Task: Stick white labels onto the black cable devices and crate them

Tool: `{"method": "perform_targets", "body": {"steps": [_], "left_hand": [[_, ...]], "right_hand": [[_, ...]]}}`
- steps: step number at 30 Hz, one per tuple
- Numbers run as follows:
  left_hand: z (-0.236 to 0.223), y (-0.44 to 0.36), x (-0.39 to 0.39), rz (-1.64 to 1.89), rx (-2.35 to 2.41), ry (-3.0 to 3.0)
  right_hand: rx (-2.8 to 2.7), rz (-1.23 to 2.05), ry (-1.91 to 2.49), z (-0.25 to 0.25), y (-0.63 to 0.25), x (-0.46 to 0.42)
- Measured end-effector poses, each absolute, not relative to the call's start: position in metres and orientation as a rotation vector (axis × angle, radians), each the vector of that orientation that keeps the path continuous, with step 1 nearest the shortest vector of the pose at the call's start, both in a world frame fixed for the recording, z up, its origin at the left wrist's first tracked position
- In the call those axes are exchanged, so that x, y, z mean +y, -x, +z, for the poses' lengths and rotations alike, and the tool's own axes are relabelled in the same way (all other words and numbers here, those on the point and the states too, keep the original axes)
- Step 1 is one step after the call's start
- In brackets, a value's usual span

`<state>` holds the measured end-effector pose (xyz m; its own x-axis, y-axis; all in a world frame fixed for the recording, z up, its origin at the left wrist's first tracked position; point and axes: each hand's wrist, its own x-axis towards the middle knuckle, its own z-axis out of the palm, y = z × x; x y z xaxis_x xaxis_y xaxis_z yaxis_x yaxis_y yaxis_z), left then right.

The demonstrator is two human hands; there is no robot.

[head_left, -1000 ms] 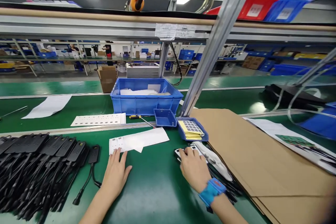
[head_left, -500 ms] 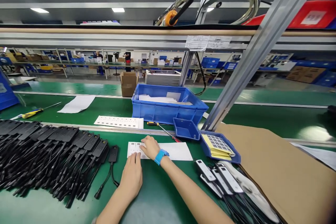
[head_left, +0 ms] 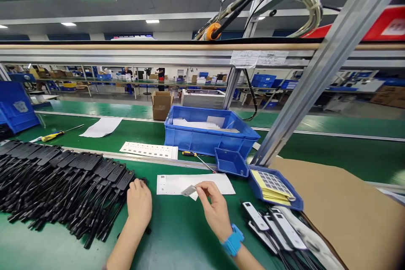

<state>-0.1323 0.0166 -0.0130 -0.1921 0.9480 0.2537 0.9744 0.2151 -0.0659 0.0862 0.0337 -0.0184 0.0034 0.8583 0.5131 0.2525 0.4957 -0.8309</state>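
My right hand [head_left: 212,206], with a blue band at its wrist, pinches a small greyish-white sticker label [head_left: 189,190] between thumb and fingertips. The label hangs tilted above the white label sheet [head_left: 177,182], whose left end carries a few printed labels. My left hand [head_left: 139,202] is closed over a single black cabled box [head_left: 144,180], of which only the top edge and bits of lead show. Just left of that hand lies a long row of similar black cabled boxes [head_left: 95,168], their leads trailing toward me.
A second label sheet [head_left: 148,149] lies beyond the metal rail. Behind stand a blue bin [head_left: 193,137] with papers and a small blue tray [head_left: 231,163]. To the right are a tray of yellow-backed labels [head_left: 274,185], white cabled units [head_left: 256,216] and cardboard [head_left: 341,202]. Screwdrivers lie about.
My right hand has lifted a label off the sheet and moved right and toward me. My left hand has left the sheet and gone left onto the single black box. The view tilted up slightly.
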Motion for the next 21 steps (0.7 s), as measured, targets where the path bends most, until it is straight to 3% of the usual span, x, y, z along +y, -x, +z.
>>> {"method": "perform_targets", "body": {"steps": [7, 9, 12, 16, 18, 21], "left_hand": [[-0.015, 0.138, 0.016, -0.099, -2.227, 1.858], [-0.01, 0.136, 0.015, -0.231, -2.248, 1.878], [0.0, 0.128, 0.012, -0.815, -2.377, 2.02], [0.007, 0.101, 0.003, -1.958, -2.609, 2.397], [0.005, 0.083, -0.003, -2.539, -2.788, 2.308], [0.002, 0.064, -0.014, -2.912, -2.994, 2.118]], "right_hand": [[-1.417, 0.781, 1.05, -0.035, -0.102, 0.016], [-1.369, 0.828, 1.061, -0.033, -0.104, 0.015], [-1.311, 0.89, 1.056, -0.026, -0.107, 0.012], [-1.264, 0.954, 1.037, -0.018, -0.11, 0.01], [-1.252, 0.981, 1.024, -0.015, -0.111, 0.01], [-1.24, 1.028, 1.02, -0.014, -0.112, 0.009]]}}
